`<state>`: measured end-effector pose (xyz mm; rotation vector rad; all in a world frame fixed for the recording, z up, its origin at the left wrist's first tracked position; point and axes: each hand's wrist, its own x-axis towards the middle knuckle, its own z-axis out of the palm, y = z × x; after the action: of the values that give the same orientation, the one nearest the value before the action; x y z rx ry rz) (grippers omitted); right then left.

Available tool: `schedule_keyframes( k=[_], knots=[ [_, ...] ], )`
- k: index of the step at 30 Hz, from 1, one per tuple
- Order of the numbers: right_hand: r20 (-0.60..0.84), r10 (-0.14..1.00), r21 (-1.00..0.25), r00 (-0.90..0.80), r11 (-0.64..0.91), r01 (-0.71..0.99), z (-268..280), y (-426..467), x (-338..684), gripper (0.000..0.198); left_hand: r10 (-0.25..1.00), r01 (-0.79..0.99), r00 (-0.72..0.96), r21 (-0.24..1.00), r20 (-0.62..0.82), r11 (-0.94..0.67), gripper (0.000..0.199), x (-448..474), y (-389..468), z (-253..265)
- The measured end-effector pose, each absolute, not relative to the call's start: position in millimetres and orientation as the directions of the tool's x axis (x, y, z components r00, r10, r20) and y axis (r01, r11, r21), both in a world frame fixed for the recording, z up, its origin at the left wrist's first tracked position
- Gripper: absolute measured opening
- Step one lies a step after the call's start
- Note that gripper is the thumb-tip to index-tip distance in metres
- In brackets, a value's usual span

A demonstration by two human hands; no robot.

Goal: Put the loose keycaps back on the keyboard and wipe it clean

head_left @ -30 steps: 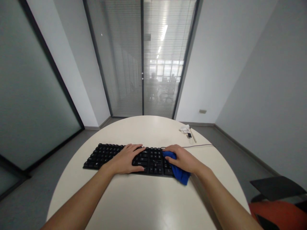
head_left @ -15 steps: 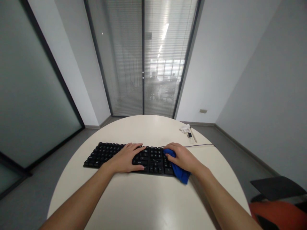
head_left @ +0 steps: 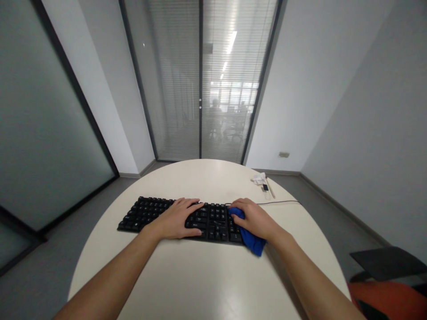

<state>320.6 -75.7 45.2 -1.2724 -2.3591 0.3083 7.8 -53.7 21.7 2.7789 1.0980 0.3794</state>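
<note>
A black keyboard lies across the middle of the round table, slightly slanted. My left hand rests flat on its middle keys, fingers stretched and thumb apart. At the keyboard's right end, my right hand is closed on a blue cloth and presses it against the number keys. The cloth's lower corner hangs past the keyboard's front edge onto the tabletop. My palm and fingers hide part of the cloth and some keys.
The round cream table fills the foreground. Near its far right edge lie a crumpled white wrapper, a thin stick and a small black item. A cable runs rightward from the keyboard. A red and black chair stands at lower right.
Both hands keep their places on the keyboard and cloth. The whole view has shifted very slightly; nothing was taken up or let go.
</note>
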Motion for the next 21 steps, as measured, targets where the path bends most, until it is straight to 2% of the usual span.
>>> schedule_keyframes(
  k=[5,10,21],
  knots=[
    [0.232,0.815,-0.405,-0.531,0.577,0.709,47.2,-75.7,322.9,0.023,0.683,0.648,0.705,0.219,0.189,-0.729,0.083,7.2,-53.1,20.7],
    [0.256,0.830,-0.393,-0.496,0.558,0.731,46.9,-75.3,323.2,0.022,0.690,0.657,0.700,0.213,0.184,-0.723,0.083,7.3,-52.8,20.1],
    [0.225,0.808,-0.411,-0.544,0.585,0.699,50.4,-75.5,326.2,0.022,0.689,0.655,0.702,0.219,0.178,-0.723,0.084,7.1,-54.0,21.6]
  ],
)
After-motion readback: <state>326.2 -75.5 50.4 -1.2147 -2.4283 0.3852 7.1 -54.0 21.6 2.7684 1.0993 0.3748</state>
